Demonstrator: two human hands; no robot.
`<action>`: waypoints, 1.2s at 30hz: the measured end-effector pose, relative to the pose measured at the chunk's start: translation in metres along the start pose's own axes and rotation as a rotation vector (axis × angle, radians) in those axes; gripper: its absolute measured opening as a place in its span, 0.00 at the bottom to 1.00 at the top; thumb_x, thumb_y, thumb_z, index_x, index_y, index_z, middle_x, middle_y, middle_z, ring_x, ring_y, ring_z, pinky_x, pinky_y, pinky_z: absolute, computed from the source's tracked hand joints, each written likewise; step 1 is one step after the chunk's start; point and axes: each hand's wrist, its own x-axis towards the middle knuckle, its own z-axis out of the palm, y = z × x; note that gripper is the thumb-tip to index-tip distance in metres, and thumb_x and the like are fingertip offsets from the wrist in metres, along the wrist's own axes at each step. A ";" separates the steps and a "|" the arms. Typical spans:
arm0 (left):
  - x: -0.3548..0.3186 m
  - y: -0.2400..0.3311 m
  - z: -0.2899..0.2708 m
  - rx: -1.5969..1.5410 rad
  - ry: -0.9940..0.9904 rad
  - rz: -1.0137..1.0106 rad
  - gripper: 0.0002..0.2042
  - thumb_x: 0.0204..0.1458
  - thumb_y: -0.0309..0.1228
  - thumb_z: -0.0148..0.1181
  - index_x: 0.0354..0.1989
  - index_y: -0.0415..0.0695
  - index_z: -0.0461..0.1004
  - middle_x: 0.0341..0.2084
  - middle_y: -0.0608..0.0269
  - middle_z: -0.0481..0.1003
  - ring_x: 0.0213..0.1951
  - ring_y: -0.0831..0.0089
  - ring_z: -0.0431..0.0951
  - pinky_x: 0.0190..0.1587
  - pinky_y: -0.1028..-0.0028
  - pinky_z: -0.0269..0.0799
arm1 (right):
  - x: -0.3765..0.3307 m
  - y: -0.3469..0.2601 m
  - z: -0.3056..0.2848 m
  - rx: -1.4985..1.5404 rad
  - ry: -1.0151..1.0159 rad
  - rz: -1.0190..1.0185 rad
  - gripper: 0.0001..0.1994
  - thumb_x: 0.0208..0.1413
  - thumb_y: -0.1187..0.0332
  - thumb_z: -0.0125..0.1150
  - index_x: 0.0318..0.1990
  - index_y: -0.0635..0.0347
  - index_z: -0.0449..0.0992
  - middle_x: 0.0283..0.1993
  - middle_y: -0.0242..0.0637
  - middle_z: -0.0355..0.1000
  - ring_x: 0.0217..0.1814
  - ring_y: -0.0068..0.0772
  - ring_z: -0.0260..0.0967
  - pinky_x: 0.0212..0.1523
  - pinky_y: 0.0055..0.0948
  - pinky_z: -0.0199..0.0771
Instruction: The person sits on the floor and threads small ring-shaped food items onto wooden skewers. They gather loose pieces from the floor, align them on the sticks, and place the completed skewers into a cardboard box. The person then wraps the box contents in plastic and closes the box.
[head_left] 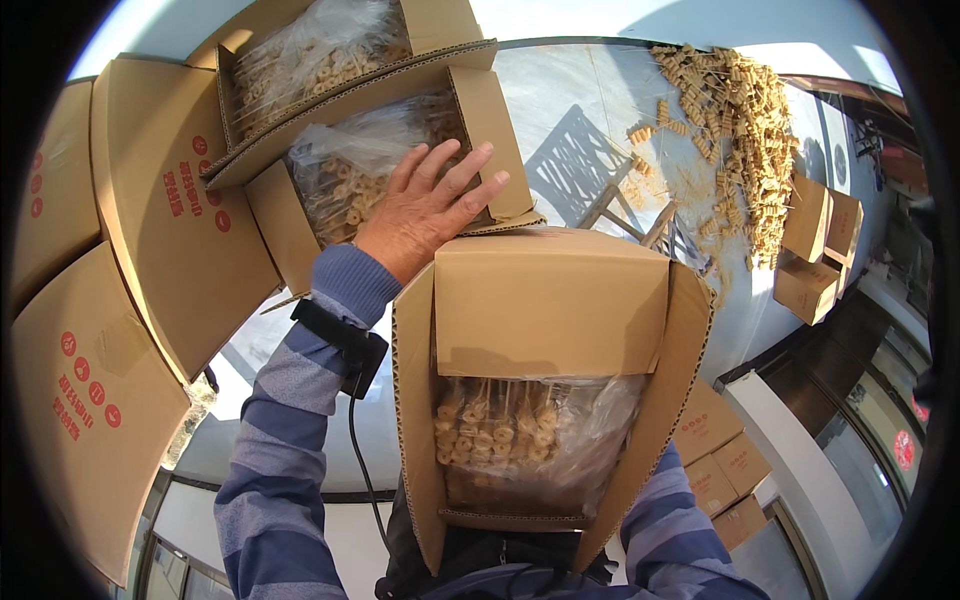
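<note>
My left hand [420, 210], fingers spread, reaches over an open cardboard box [497, 140] at the upper middle. That box holds a clear plastic bag [340, 145] of tan, ring-shaped pieces, and the hand grips nothing that I can see. Close in front of me another open cardboard box [550, 300] has its flaps raised. Inside it, skewered tan coils [500, 425] lie in clear plastic [600, 420]. My right forearm [675, 530] passes behind this box's right flap, which hides the right hand.
A further open box [440, 25] stands behind, also bagged. Large closed cartons [180, 220] with red printing fill the left. At the far right a long pile of skewered coils [755, 150] lies on the floor, beside small cartons [820, 230]. A wooden stool [655, 225] stands past the near box.
</note>
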 end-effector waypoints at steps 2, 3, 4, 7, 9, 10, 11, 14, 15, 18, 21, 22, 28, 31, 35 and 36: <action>0.008 0.001 0.003 -0.092 -0.037 0.017 0.30 0.54 0.31 0.59 0.68 0.52 0.62 0.71 0.63 0.56 0.70 0.55 0.55 0.74 0.49 0.43 | 0.002 0.002 -0.002 0.002 0.007 -0.007 0.29 0.70 0.46 0.48 0.69 0.56 0.63 0.64 0.36 0.70 0.61 0.30 0.70 0.61 0.34 0.74; 0.009 0.002 0.003 -0.093 -0.052 0.002 0.28 0.55 0.33 0.59 0.67 0.52 0.64 0.71 0.63 0.57 0.70 0.55 0.56 0.74 0.50 0.43 | 0.002 0.001 -0.002 0.004 0.009 -0.010 0.29 0.70 0.46 0.48 0.69 0.56 0.63 0.64 0.36 0.70 0.61 0.30 0.70 0.61 0.34 0.74; 0.009 0.002 0.004 -0.084 -0.078 -0.021 0.26 0.55 0.34 0.58 0.65 0.51 0.67 0.70 0.62 0.58 0.70 0.55 0.56 0.74 0.50 0.43 | 0.003 0.002 -0.002 0.015 0.010 -0.008 0.29 0.70 0.46 0.48 0.69 0.56 0.63 0.64 0.36 0.70 0.61 0.30 0.70 0.61 0.34 0.74; 0.006 -0.001 0.004 0.016 -0.119 -0.050 0.22 0.55 0.36 0.59 0.59 0.49 0.73 0.64 0.63 0.67 0.67 0.57 0.60 0.72 0.52 0.47 | 0.005 -0.001 -0.001 0.025 0.006 -0.016 0.29 0.70 0.46 0.48 0.69 0.56 0.63 0.64 0.35 0.70 0.61 0.30 0.70 0.61 0.34 0.74; 0.006 -0.008 0.006 0.032 -0.345 -0.110 0.19 0.56 0.37 0.59 0.56 0.49 0.74 0.58 0.65 0.71 0.64 0.59 0.63 0.69 0.53 0.51 | 0.007 -0.002 0.000 0.032 0.005 -0.015 0.29 0.70 0.46 0.48 0.69 0.56 0.63 0.64 0.35 0.70 0.61 0.29 0.70 0.61 0.34 0.74; 0.007 -0.011 0.006 0.052 -0.440 -0.138 0.18 0.56 0.37 0.60 0.54 0.48 0.75 0.55 0.66 0.74 0.63 0.60 0.65 0.68 0.53 0.53 | 0.007 -0.003 0.000 0.029 0.005 -0.019 0.29 0.70 0.47 0.48 0.69 0.56 0.63 0.64 0.35 0.70 0.61 0.29 0.70 0.61 0.34 0.74; 0.008 -0.014 0.007 -0.036 -0.438 -0.164 0.18 0.55 0.39 0.62 0.53 0.48 0.75 0.52 0.66 0.74 0.62 0.61 0.66 0.67 0.54 0.54 | 0.008 -0.004 0.001 0.025 0.001 -0.020 0.29 0.70 0.47 0.48 0.69 0.56 0.63 0.64 0.35 0.70 0.61 0.29 0.70 0.61 0.34 0.74; 0.009 -0.021 0.004 -0.176 -0.267 -0.236 0.23 0.49 0.44 0.68 0.52 0.47 0.75 0.48 0.64 0.75 0.60 0.63 0.67 0.64 0.55 0.56 | 0.011 -0.007 0.002 0.029 -0.001 -0.020 0.29 0.70 0.47 0.48 0.69 0.56 0.63 0.64 0.35 0.70 0.61 0.29 0.70 0.60 0.34 0.74; 0.008 -0.023 0.002 -0.164 -0.164 -0.273 0.26 0.47 0.45 0.70 0.53 0.47 0.75 0.49 0.63 0.75 0.60 0.62 0.67 0.64 0.55 0.56 | 0.012 -0.009 0.003 0.030 -0.005 -0.021 0.29 0.70 0.47 0.48 0.69 0.56 0.63 0.64 0.35 0.70 0.61 0.29 0.70 0.60 0.34 0.74; 0.003 -0.021 -0.001 -0.035 0.026 -0.302 0.35 0.38 0.50 0.75 0.56 0.46 0.73 0.53 0.59 0.72 0.59 0.60 0.67 0.63 0.53 0.55 | 0.015 -0.016 0.005 0.026 -0.012 -0.019 0.29 0.70 0.47 0.48 0.69 0.56 0.63 0.64 0.35 0.70 0.61 0.29 0.70 0.60 0.34 0.74; -0.005 -0.011 0.002 0.036 0.063 -0.350 0.39 0.37 0.51 0.76 0.59 0.47 0.71 0.56 0.58 0.69 0.59 0.58 0.67 0.62 0.51 0.55 | 0.017 -0.022 0.008 0.010 -0.018 -0.005 0.29 0.70 0.47 0.48 0.69 0.56 0.63 0.64 0.35 0.70 0.61 0.28 0.71 0.60 0.34 0.74; -0.008 -0.007 0.004 0.044 0.084 -0.380 0.40 0.38 0.51 0.75 0.61 0.48 0.70 0.57 0.58 0.68 0.59 0.57 0.66 0.62 0.50 0.55 | 0.018 -0.024 0.008 0.003 -0.021 -0.004 0.29 0.70 0.47 0.48 0.69 0.56 0.63 0.64 0.35 0.70 0.61 0.28 0.71 0.60 0.34 0.74; -0.020 0.033 0.027 0.271 0.320 -0.540 0.28 0.55 0.50 0.60 0.62 0.52 0.69 0.59 0.57 0.67 0.60 0.58 0.65 0.66 0.47 0.52 | 0.025 -0.036 0.000 0.004 -0.046 0.010 0.29 0.70 0.47 0.48 0.69 0.55 0.63 0.64 0.35 0.70 0.60 0.28 0.71 0.60 0.34 0.74; -0.021 0.043 0.033 0.367 0.372 -0.573 0.25 0.57 0.46 0.56 0.62 0.53 0.71 0.62 0.58 0.66 0.62 0.60 0.64 0.70 0.47 0.49 | 0.031 -0.034 -0.002 0.011 -0.056 0.014 0.28 0.70 0.47 0.48 0.69 0.55 0.63 0.64 0.35 0.70 0.60 0.28 0.71 0.60 0.34 0.74; -0.022 0.048 0.035 0.365 0.361 -0.622 0.23 0.54 0.43 0.57 0.60 0.57 0.73 0.65 0.61 0.65 0.64 0.61 0.65 0.71 0.49 0.49 | 0.040 -0.018 0.006 0.039 -0.071 0.028 0.28 0.70 0.47 0.48 0.70 0.55 0.63 0.64 0.34 0.70 0.60 0.27 0.71 0.60 0.34 0.74; -0.022 0.048 0.036 0.371 0.373 -0.633 0.22 0.54 0.42 0.57 0.59 0.59 0.74 0.65 0.62 0.65 0.64 0.61 0.65 0.71 0.49 0.50 | 0.040 -0.013 0.009 0.044 -0.072 0.035 0.28 0.71 0.47 0.48 0.70 0.55 0.63 0.64 0.34 0.70 0.60 0.27 0.71 0.60 0.34 0.74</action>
